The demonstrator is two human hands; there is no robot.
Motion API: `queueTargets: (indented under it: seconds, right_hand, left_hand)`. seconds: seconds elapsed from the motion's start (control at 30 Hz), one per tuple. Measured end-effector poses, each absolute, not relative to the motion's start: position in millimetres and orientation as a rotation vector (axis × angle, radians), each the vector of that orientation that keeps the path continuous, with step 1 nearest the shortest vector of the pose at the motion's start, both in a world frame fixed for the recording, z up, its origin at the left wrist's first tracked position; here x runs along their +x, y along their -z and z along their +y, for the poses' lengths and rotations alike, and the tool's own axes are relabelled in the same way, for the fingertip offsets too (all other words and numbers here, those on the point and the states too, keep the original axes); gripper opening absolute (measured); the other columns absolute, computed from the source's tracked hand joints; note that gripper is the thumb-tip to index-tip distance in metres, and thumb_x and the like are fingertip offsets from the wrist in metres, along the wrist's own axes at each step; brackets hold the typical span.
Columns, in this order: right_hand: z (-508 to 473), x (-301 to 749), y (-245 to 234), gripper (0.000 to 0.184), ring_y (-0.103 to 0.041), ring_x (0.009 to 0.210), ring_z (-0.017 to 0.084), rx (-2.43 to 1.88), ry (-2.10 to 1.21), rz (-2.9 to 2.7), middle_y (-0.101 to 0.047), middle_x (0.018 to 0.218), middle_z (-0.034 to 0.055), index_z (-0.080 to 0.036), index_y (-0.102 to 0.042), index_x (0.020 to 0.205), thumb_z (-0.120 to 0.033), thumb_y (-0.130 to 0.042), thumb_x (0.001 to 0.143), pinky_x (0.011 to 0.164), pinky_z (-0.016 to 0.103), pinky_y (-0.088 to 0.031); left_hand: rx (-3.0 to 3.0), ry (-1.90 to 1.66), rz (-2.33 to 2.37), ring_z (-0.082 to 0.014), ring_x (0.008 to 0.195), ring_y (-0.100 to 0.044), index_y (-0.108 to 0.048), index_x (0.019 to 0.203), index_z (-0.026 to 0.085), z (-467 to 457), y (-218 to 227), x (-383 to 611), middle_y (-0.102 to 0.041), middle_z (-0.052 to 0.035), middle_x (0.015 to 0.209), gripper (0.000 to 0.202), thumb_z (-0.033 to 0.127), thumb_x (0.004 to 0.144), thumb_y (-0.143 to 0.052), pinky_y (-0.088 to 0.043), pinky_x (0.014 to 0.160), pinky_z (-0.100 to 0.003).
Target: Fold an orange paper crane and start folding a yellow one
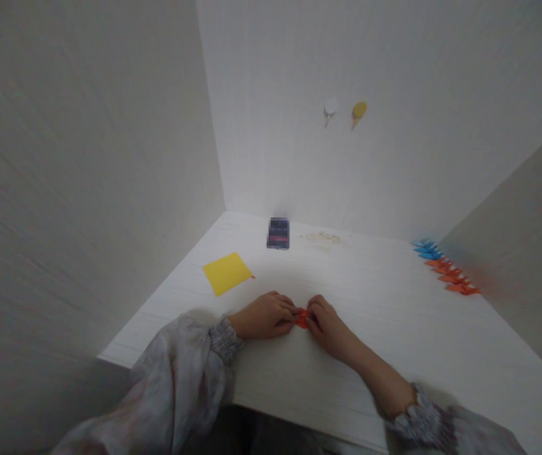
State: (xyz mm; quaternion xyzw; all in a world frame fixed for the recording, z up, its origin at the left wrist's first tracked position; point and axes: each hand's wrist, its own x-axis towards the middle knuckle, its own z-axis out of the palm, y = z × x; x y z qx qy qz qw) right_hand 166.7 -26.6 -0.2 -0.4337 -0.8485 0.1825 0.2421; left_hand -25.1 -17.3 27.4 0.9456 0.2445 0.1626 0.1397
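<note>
A small piece of orange folding paper [302, 318] lies on the white table between my hands, partly hidden by the fingers. My left hand [271, 315] grips its left side, palm down and fingers pressed together. At its right side, my right hand [325, 323] pinches the paper between thumb and curled fingers. Beyond the left hand is a stack of yellow square paper [227, 273], with a tiny orange bit at its right corner. The exact shape of the paper in my fingers is too small to tell.
Folded paper figures, blue [426, 249] and orange [451, 275], stand in a row along the right wall. A dark, blurred box [278, 233] sits near the back wall. Two hooks, white [331, 108] and yellow [359, 110], hang on that wall. Walls enclose the white table [271, 379] on three sides.
</note>
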Motion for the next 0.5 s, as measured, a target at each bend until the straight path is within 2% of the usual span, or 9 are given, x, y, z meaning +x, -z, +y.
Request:
queueTargets:
  seconds: [0.17, 0.33, 0.5]
  right_hand:
    - [-28, 166, -2, 0.009, -0.046, 0.078, 0.017, -1.227, -0.494, -2.341, -0.047, 0.084, 0.0078, -0.016, -0.045, 0.071, -0.009, -0.041, 0.075, 0.073, 0.033, -0.041]
    - [-28, 164, -3, 0.010, -0.046, 0.077, 0.017, -1.211, -0.483, -2.345, -0.046, 0.083, 0.0079, -0.015, -0.045, 0.070, -0.009, -0.040, 0.075, 0.071, 0.033, -0.040]
    - [-27, 161, -2, 0.010, -0.045, 0.073, 0.016, -1.205, -0.466, -2.338, -0.046, 0.079, 0.0066, -0.016, -0.044, 0.068, -0.007, -0.040, 0.072, 0.067, 0.031, -0.040]
  left_hand:
    - [2.676, -0.497, 0.721, -0.0141, 0.095, -0.053, -0.062, 0.084, 0.020, -15, -24, -26, -0.063, -0.0005, 0.101, 0.017, 0.019, 0.077, -0.047, -0.036, 0.086, -0.028]
    - [2.594, -0.562, 0.790, -0.0142, 0.090, -0.056, -0.062, 0.068, 0.017, -12, -15, -23, -0.066, -0.0023, 0.088, 0.014, 0.022, 0.075, -0.050, -0.038, 0.083, -0.027]
    - [2.383, -0.697, 0.959, -0.0129, 0.079, -0.056, -0.059, 0.059, 0.015, -13, -8, -16, -0.065, -0.0028, 0.080, 0.016, 0.024, 0.072, -0.055, -0.042, 0.073, -0.024]
